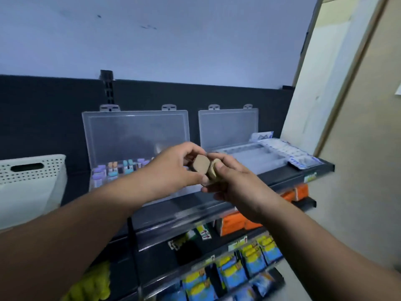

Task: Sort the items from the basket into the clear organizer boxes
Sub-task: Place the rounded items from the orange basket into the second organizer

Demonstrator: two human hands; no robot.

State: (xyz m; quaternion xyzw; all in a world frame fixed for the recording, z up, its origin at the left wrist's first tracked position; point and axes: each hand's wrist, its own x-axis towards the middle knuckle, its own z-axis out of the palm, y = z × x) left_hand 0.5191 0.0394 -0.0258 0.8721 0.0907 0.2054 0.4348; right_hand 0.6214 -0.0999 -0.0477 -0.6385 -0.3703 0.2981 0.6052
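The white perforated basket (32, 170) stands on the top shelf (314, 169), well to the left of the left organizer box (134, 131). This clear box has its lid raised against the dark back panel, and its compartments hold small pastel containers (112, 170). In front of this box, near its right end, the left hand (173, 168) pinches a tan hexagonal piece (201, 164) between thumb and fingers. Just to the right of it, the right hand (236, 181) holds tan round pieces (212, 170), its thumb pressing on them; the pieces of both hands touch each other. Right of the left organizer box stands the right organizer box (227, 127), also open. White sachets (288, 148) lie further right. Below the left organizer box, lower shelves carry orange boxes (232, 224) and blue-yellow packets (232, 272).
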